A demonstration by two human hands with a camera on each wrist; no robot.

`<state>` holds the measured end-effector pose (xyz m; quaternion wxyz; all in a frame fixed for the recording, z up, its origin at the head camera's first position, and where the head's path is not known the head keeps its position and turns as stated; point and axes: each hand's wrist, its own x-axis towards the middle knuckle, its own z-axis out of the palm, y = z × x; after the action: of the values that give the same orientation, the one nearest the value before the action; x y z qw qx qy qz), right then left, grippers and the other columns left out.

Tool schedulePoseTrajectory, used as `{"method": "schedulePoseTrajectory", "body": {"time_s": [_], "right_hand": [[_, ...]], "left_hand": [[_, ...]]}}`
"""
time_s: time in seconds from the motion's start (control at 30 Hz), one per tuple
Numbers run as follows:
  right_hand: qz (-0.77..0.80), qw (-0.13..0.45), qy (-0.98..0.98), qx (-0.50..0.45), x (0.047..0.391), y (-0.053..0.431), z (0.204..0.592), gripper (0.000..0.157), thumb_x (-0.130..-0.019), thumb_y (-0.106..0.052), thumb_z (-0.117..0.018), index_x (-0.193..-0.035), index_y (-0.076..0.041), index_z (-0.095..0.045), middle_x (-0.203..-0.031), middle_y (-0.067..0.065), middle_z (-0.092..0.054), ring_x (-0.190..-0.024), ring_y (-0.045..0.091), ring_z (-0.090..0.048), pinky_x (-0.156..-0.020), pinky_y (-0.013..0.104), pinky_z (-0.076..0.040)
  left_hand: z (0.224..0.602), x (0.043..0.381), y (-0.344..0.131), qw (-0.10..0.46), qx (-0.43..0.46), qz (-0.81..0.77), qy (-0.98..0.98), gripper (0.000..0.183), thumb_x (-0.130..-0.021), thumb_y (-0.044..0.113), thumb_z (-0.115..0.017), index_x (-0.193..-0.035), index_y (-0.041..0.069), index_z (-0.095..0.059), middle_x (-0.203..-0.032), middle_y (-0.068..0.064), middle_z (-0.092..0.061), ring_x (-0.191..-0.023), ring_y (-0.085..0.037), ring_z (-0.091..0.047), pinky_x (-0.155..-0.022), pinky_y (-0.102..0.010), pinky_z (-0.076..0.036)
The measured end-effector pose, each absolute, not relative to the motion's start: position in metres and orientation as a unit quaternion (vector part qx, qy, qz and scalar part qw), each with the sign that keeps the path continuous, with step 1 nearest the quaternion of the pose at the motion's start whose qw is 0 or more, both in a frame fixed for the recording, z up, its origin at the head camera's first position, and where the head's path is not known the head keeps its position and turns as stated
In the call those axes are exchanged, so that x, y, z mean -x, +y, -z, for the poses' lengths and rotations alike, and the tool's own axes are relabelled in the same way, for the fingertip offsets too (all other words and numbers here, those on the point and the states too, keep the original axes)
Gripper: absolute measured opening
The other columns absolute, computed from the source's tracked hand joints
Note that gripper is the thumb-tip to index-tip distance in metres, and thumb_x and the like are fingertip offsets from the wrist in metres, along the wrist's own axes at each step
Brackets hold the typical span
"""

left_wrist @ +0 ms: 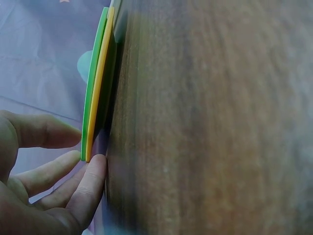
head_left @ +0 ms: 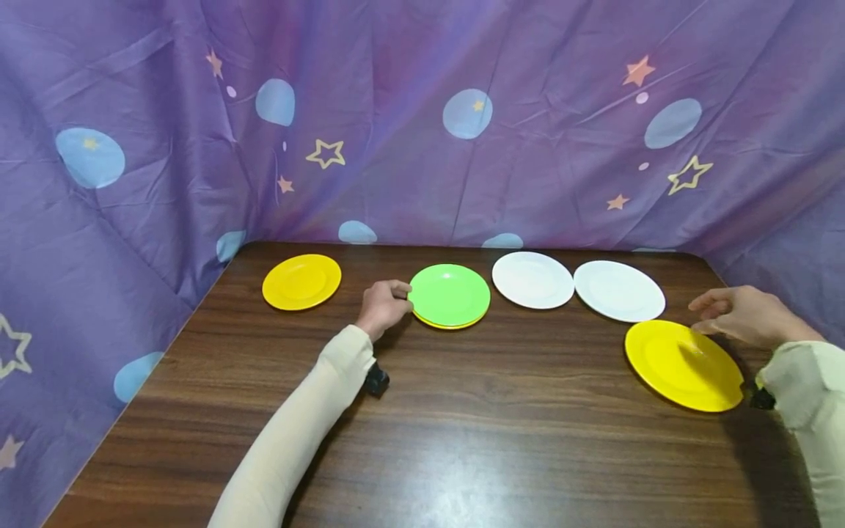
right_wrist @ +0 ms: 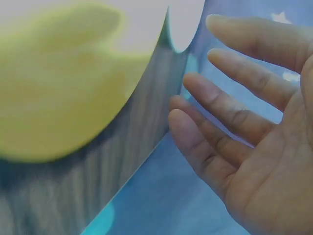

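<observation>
My left hand (head_left: 384, 306) is at the left rim of a green plate (head_left: 450, 295) stacked on a yellow plate (head_left: 449, 326). Seen edge-on in the left wrist view, the green rim (left_wrist: 93, 93) and yellow rim (left_wrist: 101, 83) lie close together, and the left fingers (left_wrist: 90, 188) pinch them from both sides. My right hand (head_left: 752, 315) hovers at the far right edge of another yellow plate (head_left: 683, 365). In the right wrist view its fingers (right_wrist: 234, 98) are spread and loose, apart from that plate's rim, and hold nothing.
A yellow plate (head_left: 302, 282) lies at the far left of the brown wooden table (head_left: 462, 433). Two white plates (head_left: 533, 279) lie side by side at the back right, the right one (head_left: 619, 291) beside the near yellow plate. A purple curtain (head_left: 396, 132) hangs behind the table.
</observation>
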<state>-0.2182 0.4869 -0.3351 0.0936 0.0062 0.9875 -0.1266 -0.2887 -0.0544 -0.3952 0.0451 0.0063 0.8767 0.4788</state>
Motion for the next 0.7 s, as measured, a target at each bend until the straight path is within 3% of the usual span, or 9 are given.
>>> {"method": "schedulePoseTrajectory", "body": {"time_s": [0.23,0.43,0.7], "right_hand": [[0.162,0.082,0.983,0.036,0.227,0.442,0.329,0.049,-0.087,-0.031,-0.076,-0.121,0.003,-0.065,-0.108,0.025,-0.073,-0.097,0.037,-0.068,-0.076,0.042,-0.053],[0.212,0.082,0.972,0.069,0.232,0.409,0.329,0.042,-0.089,-0.021,-0.074,-0.123,0.002,-0.064,-0.104,0.017,-0.075,-0.084,0.018,-0.070,-0.068,0.029,-0.057],[0.255,0.082,0.959,0.091,0.239,0.375,0.336,0.036,-0.091,-0.015,-0.070,-0.122,0.003,-0.064,-0.102,0.019,-0.073,-0.079,0.022,-0.072,-0.069,0.035,-0.062]], "left_hand": [[0.398,0.287,-0.055,0.046,0.001,-0.482,0.875,0.042,-0.082,0.004,-0.069,-0.124,0.006,-0.069,-0.120,-0.015,-0.072,-0.114,-0.030,-0.064,-0.094,-0.036,-0.055],[0.398,0.288,-0.052,0.052,0.003,-0.492,0.869,0.045,-0.082,0.004,-0.069,-0.127,0.005,-0.067,-0.120,-0.015,-0.072,-0.112,-0.028,-0.066,-0.087,-0.029,-0.055],[0.398,0.288,-0.053,0.049,0.009,-0.495,0.867,0.046,-0.080,0.003,-0.070,-0.126,0.004,-0.067,-0.118,-0.015,-0.073,-0.109,-0.027,-0.067,-0.084,-0.026,-0.054]]}}
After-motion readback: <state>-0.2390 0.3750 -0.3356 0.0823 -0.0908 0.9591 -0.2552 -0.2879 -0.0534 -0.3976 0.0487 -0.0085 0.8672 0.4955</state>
